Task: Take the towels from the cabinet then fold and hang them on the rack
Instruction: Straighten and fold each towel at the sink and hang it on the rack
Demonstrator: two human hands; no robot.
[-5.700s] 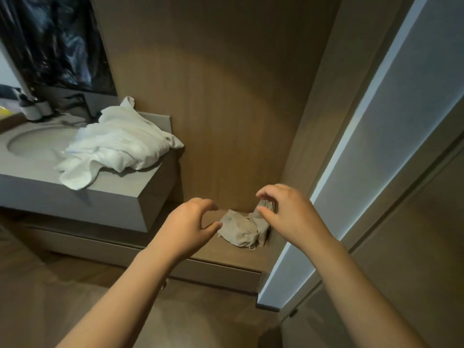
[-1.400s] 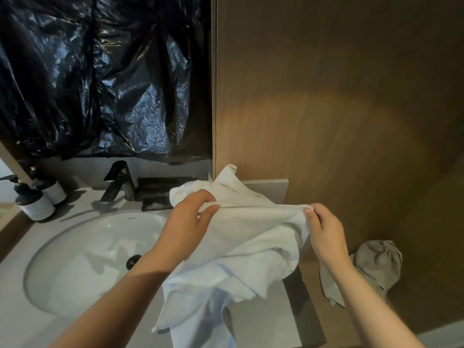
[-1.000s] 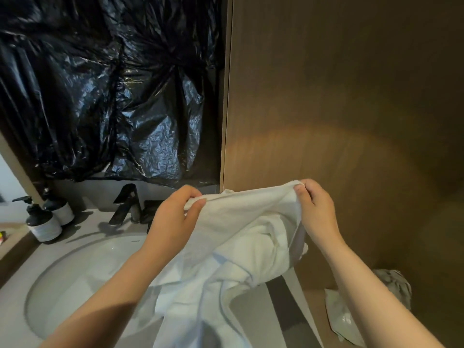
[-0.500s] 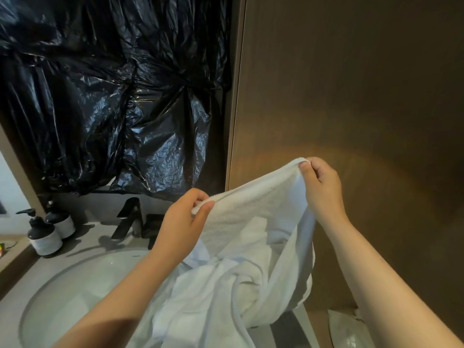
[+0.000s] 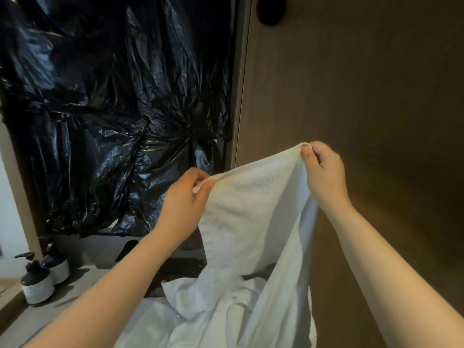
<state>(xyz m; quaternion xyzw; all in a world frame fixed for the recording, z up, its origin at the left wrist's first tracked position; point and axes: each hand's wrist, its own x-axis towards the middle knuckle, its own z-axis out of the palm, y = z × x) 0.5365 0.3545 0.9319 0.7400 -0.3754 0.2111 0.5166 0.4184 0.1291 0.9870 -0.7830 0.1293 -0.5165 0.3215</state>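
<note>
Towel: a white terry towel (image 5: 251, 209) is held up by its top edge in front of the person, above the vanity counter (image 5: 82, 285). Its lower part hangs crumpled and bunches at the bottom of the view.
Left hand: the left hand (image 5: 185, 204) pinches one end of that edge between thumb and curled fingers.
Right hand: the right hand (image 5: 324, 172) pinches the other end, held higher, so the edge slopes up to the right.
Progress: judging by this, the towel is out of the cabinet and is being spread. No fold is made yet, and hanging is left.
Rack: not in view.
Heap below: whether it is one towel or several cannot be told.
Surroundings: black plastic sheeting (image 5: 113, 109) behind, a wood panel (image 5: 364, 96) to the right, and two pump bottles (image 5: 37, 280) on the counter at the left.
</note>
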